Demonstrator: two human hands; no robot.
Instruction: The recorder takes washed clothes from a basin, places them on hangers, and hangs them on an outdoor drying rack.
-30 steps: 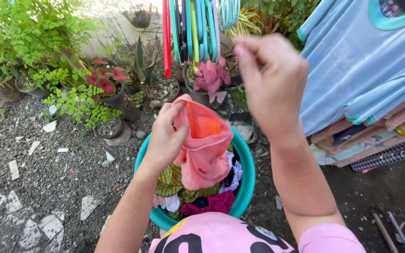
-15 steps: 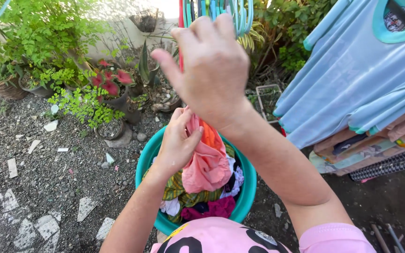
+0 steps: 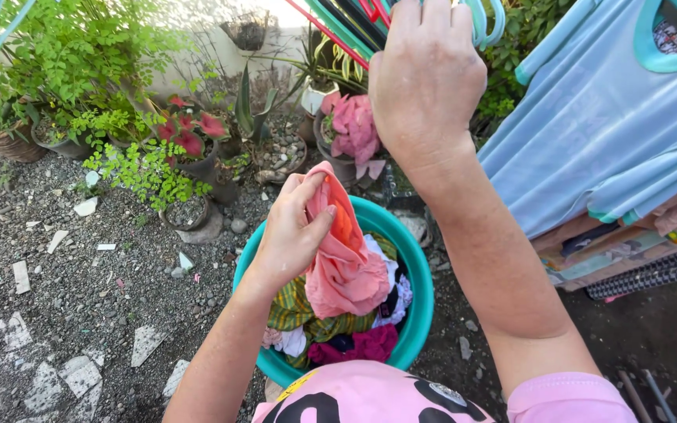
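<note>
My left hand pinches a salmon-pink cloth by its top edge, and the cloth hangs over a teal basin. The basin holds several crumpled clothes: a green striped piece, a white one, a magenta one. My right hand is raised at the top of the view, with its fingers among a bunch of plastic hangers in teal, red and dark colours. The fingertips are cut off by the frame's top edge, so the grip itself is hidden.
A light blue shirt hangs at the right above a stack of folded cloths. Potted plants with green and red leaves stand behind the basin. Gravel with pale stone shards covers the ground at left.
My right hand rose from in front of the cloth up to the hangers, which now splay to the sides. The left hand keeps its hold on the pink cloth.
</note>
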